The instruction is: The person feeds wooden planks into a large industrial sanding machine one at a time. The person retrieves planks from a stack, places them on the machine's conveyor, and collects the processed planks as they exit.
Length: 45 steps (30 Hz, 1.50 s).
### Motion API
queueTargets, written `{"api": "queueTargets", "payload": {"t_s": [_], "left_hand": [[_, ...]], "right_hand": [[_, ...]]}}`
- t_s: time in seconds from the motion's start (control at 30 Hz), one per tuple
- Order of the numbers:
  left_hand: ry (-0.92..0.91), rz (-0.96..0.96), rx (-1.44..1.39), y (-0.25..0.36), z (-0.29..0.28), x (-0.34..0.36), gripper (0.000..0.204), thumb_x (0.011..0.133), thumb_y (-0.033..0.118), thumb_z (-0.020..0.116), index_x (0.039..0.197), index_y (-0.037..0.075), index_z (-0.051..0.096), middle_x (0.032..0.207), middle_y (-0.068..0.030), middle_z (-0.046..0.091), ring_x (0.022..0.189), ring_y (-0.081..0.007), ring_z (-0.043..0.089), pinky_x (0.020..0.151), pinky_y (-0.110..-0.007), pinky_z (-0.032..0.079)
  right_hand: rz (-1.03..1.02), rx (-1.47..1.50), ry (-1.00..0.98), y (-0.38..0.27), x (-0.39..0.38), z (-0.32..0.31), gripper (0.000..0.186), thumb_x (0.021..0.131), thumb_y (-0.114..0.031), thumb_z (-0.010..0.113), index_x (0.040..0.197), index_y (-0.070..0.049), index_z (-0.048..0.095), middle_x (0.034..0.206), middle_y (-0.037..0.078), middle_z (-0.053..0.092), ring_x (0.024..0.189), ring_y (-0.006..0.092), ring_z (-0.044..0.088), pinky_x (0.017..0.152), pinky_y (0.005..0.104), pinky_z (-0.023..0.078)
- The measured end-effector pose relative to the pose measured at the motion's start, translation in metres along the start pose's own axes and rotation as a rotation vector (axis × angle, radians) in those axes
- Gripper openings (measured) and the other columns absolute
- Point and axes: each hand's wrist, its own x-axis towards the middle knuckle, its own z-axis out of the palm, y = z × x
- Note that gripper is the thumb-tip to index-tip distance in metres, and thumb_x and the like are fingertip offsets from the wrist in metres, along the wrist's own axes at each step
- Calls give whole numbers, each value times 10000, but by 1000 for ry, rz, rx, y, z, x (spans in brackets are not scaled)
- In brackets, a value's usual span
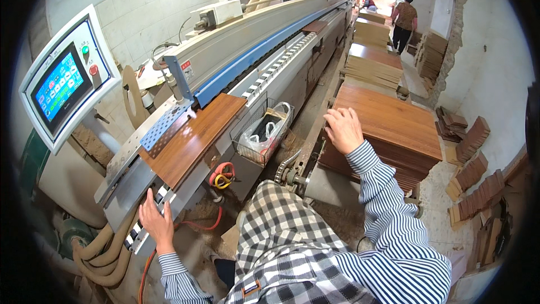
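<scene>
A brown wood-grain board lies on the bed of a long machine, partly under a blue perforated plate. Just below the board's near end is my left hand, fingers extended and apart, by the roller edge with nothing visible in it. My right hand is at the left corner of a stack of similar boards, fingers bent and apart; whether they touch the top board I cannot tell.
A control panel stands at left. A wire basket with bags hangs beside the machine, above looped hoses. Further stacks line the roller conveyor; small piles lean at right. A person walks farther back, with another beyond.
</scene>
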Motion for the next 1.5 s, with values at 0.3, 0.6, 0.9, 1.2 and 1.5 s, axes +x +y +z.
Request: {"api": "queueTargets", "payload": {"t_s": [0.3,0.6,0.9,1.2,1.5], "left_hand": [[18,19,27,-1,1,-4,568,912,246,644,1421,70,463,1392,-98,553,1242,-266,529,1132,-444,313],[8,4,0,0,-1,-4,540,918,232,636,1407,65,480,1398,-104,549,1255,-274,518,1125,-443,309],[4,-3,-11,2,-3,-3,530,916,229,643,1397,69,491,1398,-97,550,1254,-278,516,1126,-442,311],[-21,-24,-26,0,-3,-1,517,908,228,648,1380,72,505,1406,-102,542,1262,-286,510,1128,-446,311],[-75,-21,-115,11,-22,-12,563,891,248,650,1402,80,484,1444,-117,503,1396,-307,386,1178,-500,207]], "right_hand": [[-136,64,232,-32,-69,-46,334,780,-6,628,1111,-26,669,1161,137,670,1128,308,606,1027,467,448],[1295,1642,558,44,-133,-49,481,949,-502,599,737,-72,632,625,48,647,496,88,592,447,195,449],[1216,1475,632,57,-137,-35,261,948,-340,634,860,-95,623,612,38,634,487,86,575,436,203,434],[1225,1690,719,12,-150,-62,270,923,-363,659,1040,-124,611,867,18,678,652,154,665,483,236,505],[1002,1796,444,-11,-158,-54,193,955,-197,606,1019,-19,644,886,100,702,699,204,676,560,269,536]]}}
